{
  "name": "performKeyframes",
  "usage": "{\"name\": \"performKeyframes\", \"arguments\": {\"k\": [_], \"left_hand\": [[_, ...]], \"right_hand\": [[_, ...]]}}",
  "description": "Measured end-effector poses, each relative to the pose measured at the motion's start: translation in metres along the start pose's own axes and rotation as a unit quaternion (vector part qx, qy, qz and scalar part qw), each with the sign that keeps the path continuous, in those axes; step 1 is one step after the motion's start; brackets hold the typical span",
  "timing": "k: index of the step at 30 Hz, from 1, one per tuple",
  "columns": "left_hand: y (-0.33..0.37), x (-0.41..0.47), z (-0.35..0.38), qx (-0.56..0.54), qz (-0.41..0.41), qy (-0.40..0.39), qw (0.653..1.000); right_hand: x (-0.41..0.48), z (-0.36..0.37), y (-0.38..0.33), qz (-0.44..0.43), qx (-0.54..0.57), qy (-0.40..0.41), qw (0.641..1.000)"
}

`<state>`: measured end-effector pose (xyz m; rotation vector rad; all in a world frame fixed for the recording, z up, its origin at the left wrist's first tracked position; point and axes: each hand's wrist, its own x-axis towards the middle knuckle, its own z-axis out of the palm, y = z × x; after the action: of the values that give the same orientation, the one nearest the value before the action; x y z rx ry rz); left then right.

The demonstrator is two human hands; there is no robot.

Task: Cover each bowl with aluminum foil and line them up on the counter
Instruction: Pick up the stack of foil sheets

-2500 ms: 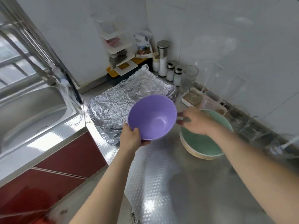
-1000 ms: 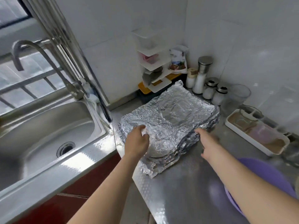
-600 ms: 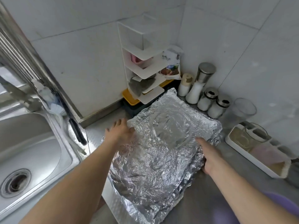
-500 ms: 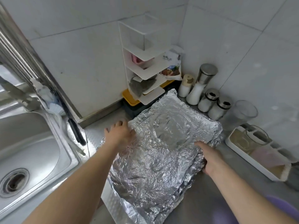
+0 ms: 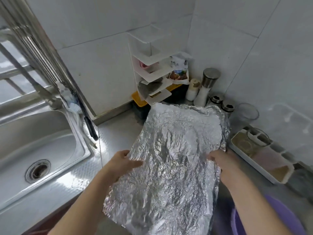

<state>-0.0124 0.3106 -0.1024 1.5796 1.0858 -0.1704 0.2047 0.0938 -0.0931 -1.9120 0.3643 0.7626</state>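
Kitchen corner, white tiled walls meeting behind a steel counter (image 5: 116,133). The counter's surface is showing a fine embossed pattern and catching glare near the sink (image 5: 55,141), which is sitting to the left: a pressed steel basin with a round drain (image 5: 37,170) and a faucet (image 5: 50,100) rising at its back. A white tiered shelf (image 5: 149,72) is standing in the corner, with a printed pouch (image 5: 178,70) leaning beside it. Shakers (image 5: 207,85) with metal caps are grouping along the right wall, then a clear glass (image 5: 249,114), then a white compartmented tray (image 5: 264,160).

A foil sheet (image 5: 169,167) is being held up over the counter, rectangular, heavily crinkled, bright silver with dull creases. Its near end is hanging toward the camera. A stack (image 5: 225,128) of more foil is lying under its far end, the layered edges showing at the right; contact between the two cannot be told.

The left grip (image 5: 122,164) is clasping the sheet's left edge, thumb lying on top. The right grip (image 5: 221,160) is holding the right edge, one finger over the foil and the rest under it.

A purple bowl (image 5: 286,217), smooth and round-rimmed, is sitting at the lower right, near the sheet's corner and largely hidden behind the right forearm.
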Motion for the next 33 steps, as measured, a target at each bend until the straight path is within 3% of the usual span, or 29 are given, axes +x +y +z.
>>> {"name": "performKeyframes", "arguments": {"k": [7, 11, 16, 18, 20, 22, 24, 27, 33], "left_hand": [[-0.038, -0.033, 0.0, -0.145, -0.031, -0.08, 0.986], [-0.035, -0.031, -0.003, -0.275, 0.005, 0.009, 0.961], [-0.03, -0.012, -0.015, -0.273, 0.055, 0.188, 0.942], [-0.033, -0.004, -0.021, -0.265, 0.051, 0.223, 0.937], [-0.034, 0.002, -0.024, -0.256, 0.049, 0.249, 0.933], [-0.04, 0.01, -0.026, -0.251, 0.033, 0.267, 0.93], [-0.051, 0.016, -0.026, -0.224, -0.003, 0.268, 0.937], [-0.067, 0.021, -0.027, -0.197, -0.049, 0.246, 0.948], [-0.078, 0.024, -0.033, -0.137, -0.054, 0.257, 0.955]], "right_hand": [[-0.021, -0.012, -0.008, -0.082, 0.023, -0.084, 0.993], [-0.037, 0.005, -0.036, -0.146, 0.032, -0.116, 0.982], [-0.03, 0.061, -0.062, -0.301, -0.038, -0.093, 0.948], [-0.025, 0.085, -0.059, -0.383, -0.124, -0.005, 0.916], [-0.028, 0.105, -0.044, -0.487, -0.27, 0.074, 0.827], [-0.036, 0.13, -0.02, -0.547, -0.397, 0.021, 0.737], [-0.037, 0.149, 0.006, -0.538, -0.494, -0.085, 0.677], [-0.02, 0.161, 0.038, -0.468, -0.572, -0.149, 0.657], [-0.01, 0.158, 0.05, -0.469, -0.603, -0.155, 0.626]]}}
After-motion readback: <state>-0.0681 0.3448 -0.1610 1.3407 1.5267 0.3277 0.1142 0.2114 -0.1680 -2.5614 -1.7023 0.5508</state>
